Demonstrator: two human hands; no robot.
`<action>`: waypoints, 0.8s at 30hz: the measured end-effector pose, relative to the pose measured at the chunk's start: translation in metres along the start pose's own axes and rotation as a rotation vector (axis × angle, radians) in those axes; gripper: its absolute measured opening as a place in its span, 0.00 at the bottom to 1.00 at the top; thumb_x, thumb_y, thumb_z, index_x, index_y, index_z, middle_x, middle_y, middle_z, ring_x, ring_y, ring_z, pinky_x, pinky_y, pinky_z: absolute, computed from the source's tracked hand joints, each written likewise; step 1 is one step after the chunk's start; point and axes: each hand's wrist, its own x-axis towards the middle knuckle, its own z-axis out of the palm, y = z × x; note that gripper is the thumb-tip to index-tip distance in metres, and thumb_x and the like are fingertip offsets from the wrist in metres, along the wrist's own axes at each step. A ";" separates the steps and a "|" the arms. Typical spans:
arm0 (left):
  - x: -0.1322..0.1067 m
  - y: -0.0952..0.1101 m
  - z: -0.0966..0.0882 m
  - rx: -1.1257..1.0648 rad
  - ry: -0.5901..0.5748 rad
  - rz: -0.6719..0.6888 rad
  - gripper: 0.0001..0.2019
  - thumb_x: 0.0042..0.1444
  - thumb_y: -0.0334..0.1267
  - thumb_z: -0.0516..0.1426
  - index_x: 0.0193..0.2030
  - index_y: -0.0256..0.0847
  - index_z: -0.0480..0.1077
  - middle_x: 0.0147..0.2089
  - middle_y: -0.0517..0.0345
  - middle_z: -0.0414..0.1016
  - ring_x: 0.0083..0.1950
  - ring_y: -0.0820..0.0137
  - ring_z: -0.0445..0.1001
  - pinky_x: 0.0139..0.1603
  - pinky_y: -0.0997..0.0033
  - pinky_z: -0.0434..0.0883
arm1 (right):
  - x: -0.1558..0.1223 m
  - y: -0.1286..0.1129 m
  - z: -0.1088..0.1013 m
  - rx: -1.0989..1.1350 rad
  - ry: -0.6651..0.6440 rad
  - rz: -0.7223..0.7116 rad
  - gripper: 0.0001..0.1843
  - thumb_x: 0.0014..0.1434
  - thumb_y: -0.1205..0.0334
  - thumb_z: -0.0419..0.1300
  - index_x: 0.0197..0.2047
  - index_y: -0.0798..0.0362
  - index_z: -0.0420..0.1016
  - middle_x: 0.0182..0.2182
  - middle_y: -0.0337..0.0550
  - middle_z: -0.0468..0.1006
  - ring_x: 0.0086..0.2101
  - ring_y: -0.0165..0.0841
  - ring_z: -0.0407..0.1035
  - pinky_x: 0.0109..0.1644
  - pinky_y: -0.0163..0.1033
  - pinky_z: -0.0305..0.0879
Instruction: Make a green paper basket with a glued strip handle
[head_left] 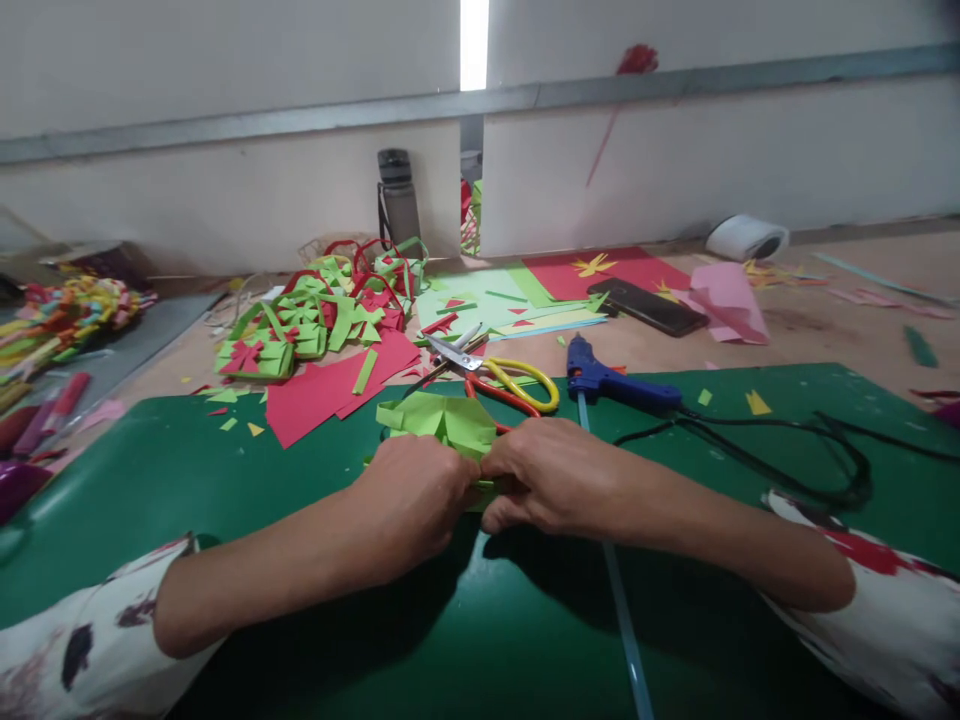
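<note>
A folded light-green paper piece [439,415] stands above the green mat, between my two hands. My left hand [420,490] is closed on its near left side, knuckles up. Close against it, my right hand [559,480] pinches the near right edge of the same paper. The fingertips of both hands nearly meet, and they hide the lower part of the fold. Just beyond the paper lie scissors [517,385] with yellow and red handles, blades pointing away to the left. A blue glue gun [619,380] with a long clear glue stick [626,630] lies to the right.
Finished-looking green paper bags [300,315] with red handles are heaped at the back left. Red paper sheets [311,400] lie before them. Behind stand a bottle [400,200] and a white roll [746,238]; a phone [649,305] rests on coloured sheets. A black cord [780,440] loops at right.
</note>
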 end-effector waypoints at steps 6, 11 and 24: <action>-0.018 -0.015 0.002 0.075 0.023 -0.060 0.08 0.53 0.32 0.54 0.25 0.40 0.71 0.20 0.58 0.70 0.21 0.71 0.66 0.22 0.74 0.53 | 0.002 -0.006 0.015 -0.125 0.051 0.141 0.08 0.54 0.61 0.58 0.26 0.53 0.75 0.25 0.44 0.78 0.26 0.33 0.70 0.23 0.36 0.41; -0.039 -0.033 0.002 0.003 0.253 0.116 0.09 0.59 0.33 0.51 0.31 0.39 0.70 0.31 0.56 0.73 0.32 0.69 0.69 0.32 0.73 0.62 | 0.000 -0.003 0.018 -0.131 0.059 0.127 0.07 0.53 0.64 0.58 0.24 0.53 0.72 0.26 0.43 0.79 0.26 0.34 0.70 0.24 0.36 0.42; -0.047 -0.063 0.006 -0.428 0.359 -0.103 0.01 0.50 0.34 0.59 0.31 0.41 0.72 0.43 0.57 0.66 0.45 0.68 0.68 0.46 0.69 0.63 | -0.002 0.009 0.032 -0.051 0.177 -0.096 0.05 0.55 0.69 0.55 0.29 0.54 0.71 0.29 0.43 0.75 0.29 0.32 0.69 0.28 0.35 0.55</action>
